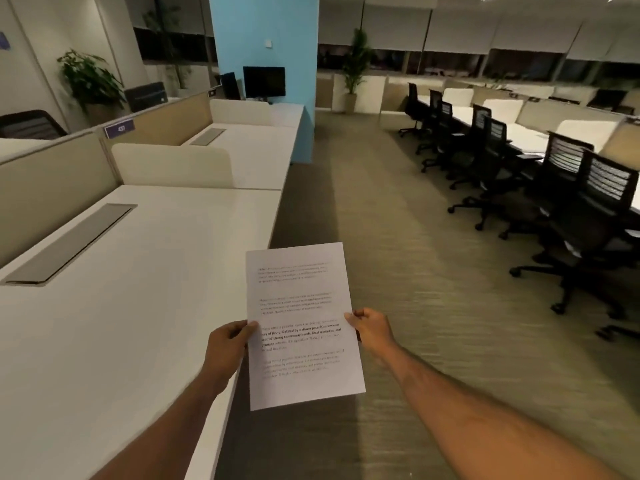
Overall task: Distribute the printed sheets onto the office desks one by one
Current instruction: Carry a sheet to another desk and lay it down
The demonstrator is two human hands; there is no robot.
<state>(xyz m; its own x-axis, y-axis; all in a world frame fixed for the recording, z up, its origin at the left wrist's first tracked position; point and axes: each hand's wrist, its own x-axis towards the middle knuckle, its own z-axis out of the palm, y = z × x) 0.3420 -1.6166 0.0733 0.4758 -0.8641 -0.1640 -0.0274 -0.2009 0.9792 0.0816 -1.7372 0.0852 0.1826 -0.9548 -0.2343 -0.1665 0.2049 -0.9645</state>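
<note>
I hold white printed sheets [301,323] with several paragraphs of text in front of me, over the carpet just right of the nearest desk's edge. My left hand [228,348] pinches the left edge of the sheets and my right hand [370,329] pinches the right edge. Whether it is one sheet or a thin stack I cannot tell. The nearest white desk [131,306] lies to my left with a grey cable flap [76,242] set in it. A second white desk [249,150] follows behind a low cream divider [173,166].
A carpeted aisle [381,220] runs ahead between the desk rows. Black office chairs [568,188] line the desks on the right. A blue column [266,46] with monitors [264,81] in front stands at the far end of the left row. Potted plants [356,64] stand further back.
</note>
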